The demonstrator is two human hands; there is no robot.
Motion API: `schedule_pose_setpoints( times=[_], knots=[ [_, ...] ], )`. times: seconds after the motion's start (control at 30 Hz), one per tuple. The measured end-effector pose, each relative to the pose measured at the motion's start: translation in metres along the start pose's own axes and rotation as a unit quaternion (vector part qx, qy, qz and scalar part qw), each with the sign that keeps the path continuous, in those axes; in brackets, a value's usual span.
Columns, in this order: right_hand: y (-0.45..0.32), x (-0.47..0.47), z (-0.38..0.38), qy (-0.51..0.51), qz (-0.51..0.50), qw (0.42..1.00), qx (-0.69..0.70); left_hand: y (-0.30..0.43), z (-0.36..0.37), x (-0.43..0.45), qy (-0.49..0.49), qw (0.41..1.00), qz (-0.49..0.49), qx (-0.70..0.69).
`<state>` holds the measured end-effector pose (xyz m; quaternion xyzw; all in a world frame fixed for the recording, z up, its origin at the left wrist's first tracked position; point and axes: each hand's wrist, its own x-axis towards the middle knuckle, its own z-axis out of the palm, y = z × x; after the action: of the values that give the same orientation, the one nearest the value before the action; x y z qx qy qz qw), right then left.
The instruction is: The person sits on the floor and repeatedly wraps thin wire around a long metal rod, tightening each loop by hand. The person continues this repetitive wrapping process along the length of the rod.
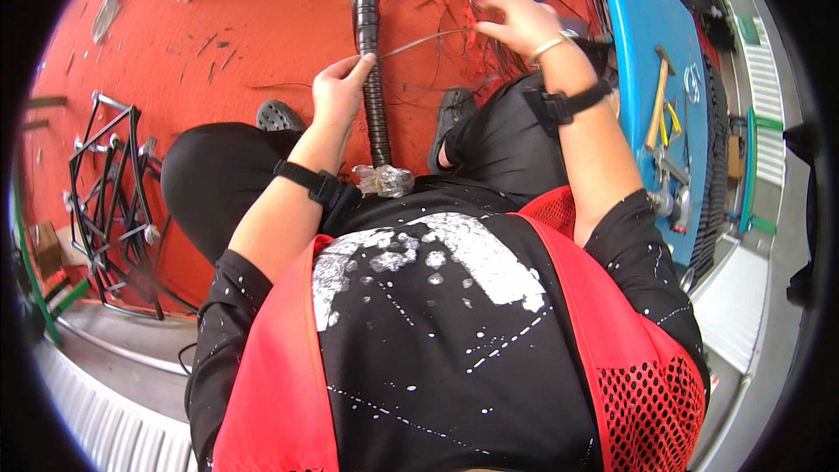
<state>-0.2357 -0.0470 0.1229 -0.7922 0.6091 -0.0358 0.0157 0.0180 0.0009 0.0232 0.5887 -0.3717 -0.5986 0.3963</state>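
A long dark ribbed tube (375,98) runs down the middle between my legs, and clear plastic wrap (387,180) covers its near end. On the tube's left side, my left hand (342,86) pinches a thin dark strip against it with thumb and finger. The thin strip (426,41) stretches from there up and right to my right hand (518,19). That hand is slightly blurred, its thumb and fingers curled near the strip's far end; whether they grip it cannot be told.
A blue bench (645,19) at right bears a hammer (657,101), yellow-handled pliers (670,124) and a metal tool (675,170). Black tubular frames (115,203) lie at left. Loose dark strips (505,52) lie on the red surface (275,26), close to my right hand.
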Motion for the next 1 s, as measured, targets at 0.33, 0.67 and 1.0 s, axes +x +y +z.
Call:
schedule_pose_setpoints(
  times=[0.33,0.67,1.0],
  knots=[
    [-0.097,0.004,0.108,-0.064,0.107,0.89,0.438,0.002,0.001,-0.004,0.017,0.997,-0.022,-0.079],
    [-0.096,0.002,0.138,-0.031,0.108,0.735,0.668,0.003,0.001,-0.008,0.006,0.994,-0.025,-0.108],
    [-0.082,0.008,0.128,-0.047,-0.025,0.79,0.61,0.006,0.002,-0.012,0.001,0.995,-0.041,-0.094]
  ],
)
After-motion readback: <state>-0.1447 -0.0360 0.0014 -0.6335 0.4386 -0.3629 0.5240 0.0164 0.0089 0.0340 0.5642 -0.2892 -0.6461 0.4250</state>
